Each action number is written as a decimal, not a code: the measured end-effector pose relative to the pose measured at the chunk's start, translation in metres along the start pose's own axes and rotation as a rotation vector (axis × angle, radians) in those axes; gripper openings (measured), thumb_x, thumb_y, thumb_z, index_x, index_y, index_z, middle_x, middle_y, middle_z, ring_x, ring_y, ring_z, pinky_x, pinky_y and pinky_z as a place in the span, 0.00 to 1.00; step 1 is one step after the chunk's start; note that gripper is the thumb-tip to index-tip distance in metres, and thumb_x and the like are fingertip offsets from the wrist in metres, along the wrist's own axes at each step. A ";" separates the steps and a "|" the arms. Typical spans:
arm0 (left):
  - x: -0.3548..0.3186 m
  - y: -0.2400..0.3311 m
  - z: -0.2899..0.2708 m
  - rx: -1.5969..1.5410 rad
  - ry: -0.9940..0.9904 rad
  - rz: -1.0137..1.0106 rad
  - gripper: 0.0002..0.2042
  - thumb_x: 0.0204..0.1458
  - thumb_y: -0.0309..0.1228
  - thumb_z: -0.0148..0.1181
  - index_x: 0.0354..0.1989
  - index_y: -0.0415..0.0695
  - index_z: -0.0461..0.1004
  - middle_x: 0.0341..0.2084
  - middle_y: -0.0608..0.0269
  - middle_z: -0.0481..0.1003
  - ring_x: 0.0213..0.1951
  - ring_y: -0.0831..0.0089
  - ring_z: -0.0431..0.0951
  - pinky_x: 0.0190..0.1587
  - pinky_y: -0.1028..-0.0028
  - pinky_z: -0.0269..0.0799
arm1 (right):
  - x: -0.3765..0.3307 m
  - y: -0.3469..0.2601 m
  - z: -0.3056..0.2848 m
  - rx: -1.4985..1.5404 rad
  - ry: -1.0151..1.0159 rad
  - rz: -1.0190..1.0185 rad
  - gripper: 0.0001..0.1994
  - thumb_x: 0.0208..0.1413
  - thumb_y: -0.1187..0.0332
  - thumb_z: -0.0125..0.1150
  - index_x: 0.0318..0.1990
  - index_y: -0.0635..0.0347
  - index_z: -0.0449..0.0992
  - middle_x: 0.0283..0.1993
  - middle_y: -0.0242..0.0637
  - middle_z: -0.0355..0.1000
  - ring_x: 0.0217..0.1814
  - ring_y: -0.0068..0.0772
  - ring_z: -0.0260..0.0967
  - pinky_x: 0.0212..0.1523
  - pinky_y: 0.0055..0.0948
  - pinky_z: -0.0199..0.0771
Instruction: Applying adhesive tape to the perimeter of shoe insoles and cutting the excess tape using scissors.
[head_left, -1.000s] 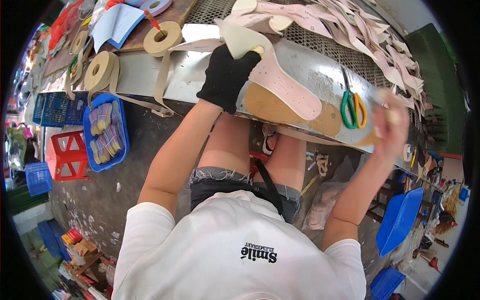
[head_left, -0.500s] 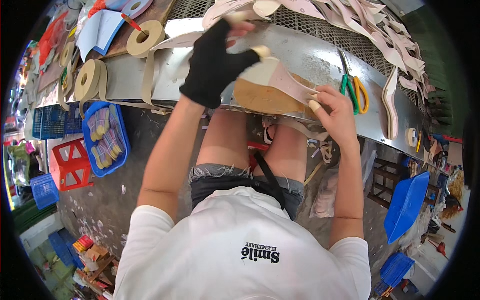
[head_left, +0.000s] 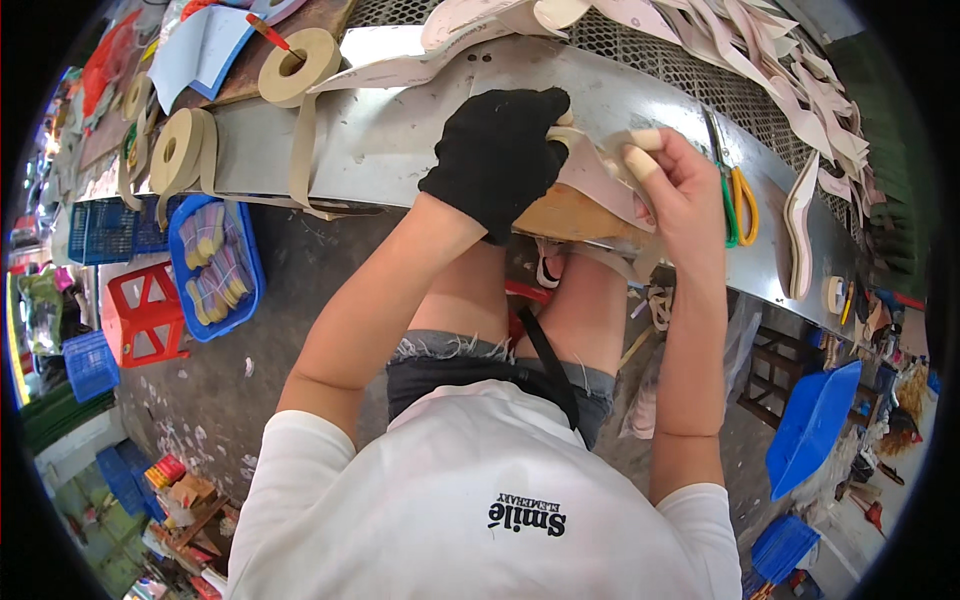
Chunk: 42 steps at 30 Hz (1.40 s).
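My left hand, in a black glove with bare fingertips, is closed on the far end of a pink insole-shaped piece. Much of that end is hidden under the glove. To its right, my right hand, with pale finger cots on thumb and forefinger, pinches a beige strip above the same piece. Beneath both hands a brown rounded board lies at the near edge of the metal bench. Scissors with green and orange handles rest just right of my right hand.
Rolls of beige tape stand at the bench's left. Many pink pieces are heaped on mesh at the back right. A stacked insole piece lies at the right. Below left are a blue basket of bundles and a red stool.
My left hand has come down and right from the far side and closed on the insole piece. My right hand has risen slightly and now pinches the beige strip.
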<state>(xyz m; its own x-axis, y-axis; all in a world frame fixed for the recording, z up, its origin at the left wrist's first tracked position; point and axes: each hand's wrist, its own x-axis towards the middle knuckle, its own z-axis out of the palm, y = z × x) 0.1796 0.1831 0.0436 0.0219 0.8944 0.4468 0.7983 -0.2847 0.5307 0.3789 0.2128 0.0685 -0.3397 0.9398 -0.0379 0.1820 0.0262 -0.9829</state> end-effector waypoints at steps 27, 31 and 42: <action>-0.001 0.000 -0.012 -0.212 -0.002 0.039 0.11 0.41 0.26 0.62 0.36 0.44 0.75 0.32 0.53 0.75 0.34 0.56 0.76 0.33 0.67 0.72 | 0.021 0.006 0.022 -0.599 0.029 -0.432 0.08 0.43 0.75 0.62 0.34 0.63 0.76 0.31 0.40 0.70 0.29 0.42 0.69 0.31 0.32 0.69; 0.014 -0.002 -0.010 -0.159 -0.118 0.237 0.12 0.40 0.24 0.62 0.36 0.45 0.75 0.33 0.55 0.74 0.35 0.57 0.76 0.34 0.67 0.72 | 0.027 0.015 0.018 -0.389 -0.004 -0.274 0.08 0.45 0.74 0.62 0.34 0.64 0.76 0.29 0.35 0.71 0.26 0.28 0.67 0.29 0.28 0.67; 0.017 -0.006 -0.005 0.155 -0.266 0.500 0.14 0.40 0.25 0.60 0.39 0.44 0.77 0.45 0.47 0.74 0.42 0.55 0.76 0.42 0.63 0.74 | 0.005 0.012 0.004 -0.481 0.104 -0.257 0.07 0.42 0.72 0.66 0.29 0.65 0.78 0.29 0.37 0.70 0.26 0.32 0.68 0.29 0.30 0.67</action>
<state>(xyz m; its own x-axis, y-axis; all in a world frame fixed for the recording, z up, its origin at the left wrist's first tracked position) 0.1725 0.1988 0.0516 0.5528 0.7259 0.4093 0.7305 -0.6584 0.1810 0.3760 0.2162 0.0557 -0.3402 0.9108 0.2340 0.5144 0.3885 -0.7645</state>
